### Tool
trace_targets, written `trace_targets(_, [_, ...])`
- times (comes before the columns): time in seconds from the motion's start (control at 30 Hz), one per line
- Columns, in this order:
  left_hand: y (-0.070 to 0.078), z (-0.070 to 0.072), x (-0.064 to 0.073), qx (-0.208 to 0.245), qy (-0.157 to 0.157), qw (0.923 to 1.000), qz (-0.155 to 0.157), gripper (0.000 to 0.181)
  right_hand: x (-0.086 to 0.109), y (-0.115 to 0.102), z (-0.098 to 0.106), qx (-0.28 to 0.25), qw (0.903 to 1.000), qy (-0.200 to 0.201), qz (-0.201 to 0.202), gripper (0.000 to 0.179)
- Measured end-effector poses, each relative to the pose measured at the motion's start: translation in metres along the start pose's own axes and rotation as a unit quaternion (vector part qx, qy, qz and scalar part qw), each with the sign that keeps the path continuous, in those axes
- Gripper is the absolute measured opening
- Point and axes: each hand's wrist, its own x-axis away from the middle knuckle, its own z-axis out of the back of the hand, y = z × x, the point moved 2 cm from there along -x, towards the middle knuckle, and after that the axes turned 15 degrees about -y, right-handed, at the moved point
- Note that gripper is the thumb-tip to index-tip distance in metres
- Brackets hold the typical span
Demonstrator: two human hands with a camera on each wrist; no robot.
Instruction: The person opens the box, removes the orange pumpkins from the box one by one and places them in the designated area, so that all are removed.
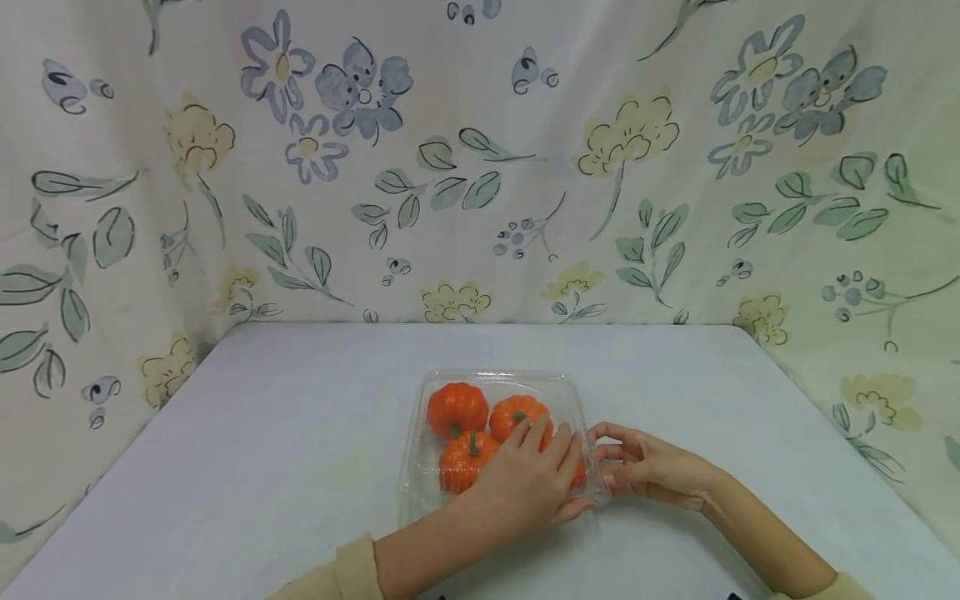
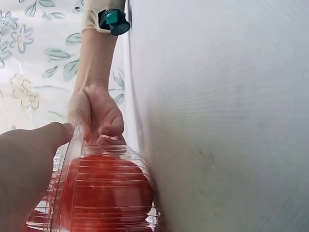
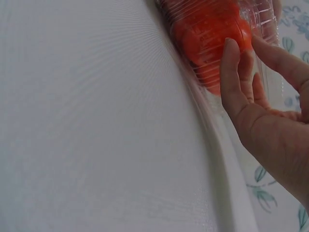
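A clear plastic clamshell container point(image 1: 416, 467) sits on the table with several small orange pumpkins inside, among them a pumpkin point(image 1: 457, 407) with a green stem. Across its right part lies my left hand point(image 1: 521, 479), fingers spread on top. Its thumb point(image 2: 53, 133) touches the rim at a corner in the left wrist view. At the container's right side is my right hand point(image 1: 648, 467), fingers bent loosely toward the wall. The right wrist view shows its thumb point(image 3: 232, 72) and index finger apart beside the ribbed plastic. My left hand hides part of the pumpkins.
A white-covered table point(image 1: 300, 417) extends around the container. Behind it and at both sides hangs a floral curtain point(image 1: 480, 183). A dark device with a green part point(image 2: 113, 20) is strapped at the right sleeve cuff.
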Motion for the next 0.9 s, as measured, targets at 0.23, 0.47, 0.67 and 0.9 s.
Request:
trace_targets(0.23, [0.002, -0.0033, -0.0002, -0.026, 0.022, 0.9994, -0.003, 0.065, -0.0017, 0.0029, 0.0001, -0.014, 0.9997, -0.013, 0.012, 0.036])
trace_targets(0.47, [0.0028, -0.0045, -0.0001, -0.029, 0.044, 0.9986, -0.003, 0.063, -0.0031, 0.0033, -0.001, -0.013, 0.9995, -0.019, 0.021, 0.039])
trace_targets(0.67, [0.0043, -0.0046, -0.0008, -0.027, 0.04, 0.9988, 0.0, 0.062, -0.0047, 0.0041, -0.0009, -0.021, 0.9979, -0.04, 0.046, 0.043])
trace_targets(0.9, [0.0046, -0.0034, -0.0011, -0.016, 0.022, 0.9996, 0.0, 0.061, -0.0054, 0.005, -0.0001, -0.016, 0.9962, -0.053, 0.068, 0.044])
